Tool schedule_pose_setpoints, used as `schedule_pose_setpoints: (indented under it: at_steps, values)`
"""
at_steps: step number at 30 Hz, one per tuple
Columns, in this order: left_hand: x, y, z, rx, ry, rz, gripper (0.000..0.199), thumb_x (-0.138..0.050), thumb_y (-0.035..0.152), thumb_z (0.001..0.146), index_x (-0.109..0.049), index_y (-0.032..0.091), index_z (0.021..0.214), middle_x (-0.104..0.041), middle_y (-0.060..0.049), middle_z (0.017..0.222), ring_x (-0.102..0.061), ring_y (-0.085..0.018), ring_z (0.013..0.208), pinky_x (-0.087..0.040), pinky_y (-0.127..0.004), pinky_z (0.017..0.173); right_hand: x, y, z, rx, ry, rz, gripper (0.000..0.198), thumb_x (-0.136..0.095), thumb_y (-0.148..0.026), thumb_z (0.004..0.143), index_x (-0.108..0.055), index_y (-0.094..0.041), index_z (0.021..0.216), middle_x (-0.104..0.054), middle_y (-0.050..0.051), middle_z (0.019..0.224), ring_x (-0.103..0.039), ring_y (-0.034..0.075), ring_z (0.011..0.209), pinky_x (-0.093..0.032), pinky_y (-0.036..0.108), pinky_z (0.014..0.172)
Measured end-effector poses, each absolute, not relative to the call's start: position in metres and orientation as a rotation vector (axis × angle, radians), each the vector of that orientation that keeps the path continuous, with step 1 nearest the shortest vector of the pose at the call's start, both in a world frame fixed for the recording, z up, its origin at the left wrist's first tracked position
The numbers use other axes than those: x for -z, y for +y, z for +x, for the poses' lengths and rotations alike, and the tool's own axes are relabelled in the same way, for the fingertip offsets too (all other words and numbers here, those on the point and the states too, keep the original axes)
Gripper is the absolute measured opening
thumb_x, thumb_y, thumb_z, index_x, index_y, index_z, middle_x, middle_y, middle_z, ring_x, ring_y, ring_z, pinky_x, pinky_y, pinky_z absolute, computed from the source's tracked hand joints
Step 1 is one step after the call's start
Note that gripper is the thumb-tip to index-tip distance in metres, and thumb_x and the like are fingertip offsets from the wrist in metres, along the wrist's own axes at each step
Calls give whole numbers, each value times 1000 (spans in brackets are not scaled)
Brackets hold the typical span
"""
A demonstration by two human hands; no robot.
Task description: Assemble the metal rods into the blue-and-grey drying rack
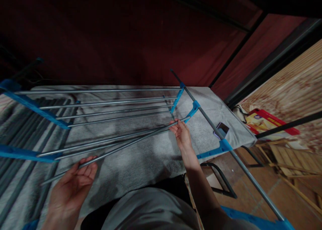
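Two loosely curled hands (72,186) (181,134) hold one rod (125,143), its left end jutting free.

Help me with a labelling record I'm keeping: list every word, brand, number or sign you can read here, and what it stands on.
No text can be read with certainty.
Red and yellow package: a small dark emblem and printing on the red band, too small and blurred to read.
Phone: no readable text.
Metal tubes and blue brackets: no readable markings.
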State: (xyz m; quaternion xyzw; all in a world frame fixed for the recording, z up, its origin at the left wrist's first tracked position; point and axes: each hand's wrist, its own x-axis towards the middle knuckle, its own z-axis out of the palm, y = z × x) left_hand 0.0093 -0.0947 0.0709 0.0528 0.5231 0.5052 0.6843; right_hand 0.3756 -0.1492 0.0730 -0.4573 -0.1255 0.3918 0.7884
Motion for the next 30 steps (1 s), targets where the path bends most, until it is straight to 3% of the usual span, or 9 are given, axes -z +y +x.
schedule_pose_setpoints:
  at_steps: [13, 19, 30]
  values:
    - [-84, -101, 18, -1126, 1158, 143, 34, -40, 6, 95, -71, 18, 92, -77, -9, 103, -77, -18, 94, -67, -27, 75, -110, -141, 385, -780, -401, -962, 16, -75, -40, 89, -71, -25, 93, -80, 1, 88, -75, 16, 81, -63, 29, 76]
    - [-88, -101, 23, -1117, 1180, 134, 26, -46, 11, 96, -70, 20, 89, -76, -10, 106, -77, -19, 97, -66, -27, 75, -111, -140, 390, -776, -409, -983, 20, -75, -42, 90, -70, -23, 94, -79, 2, 90, -75, 18, 83, -62, 31, 81]
    - [-95, -100, 19, -1121, 1218, 167, 33, -42, 13, 99, -72, 20, 87, -77, -7, 105, -77, -18, 96, -67, -26, 70, -112, -142, 390, -785, -407, -975, 18, -74, -40, 91, -71, -23, 97, -79, 3, 91, -75, 18, 82, -62, 32, 81]
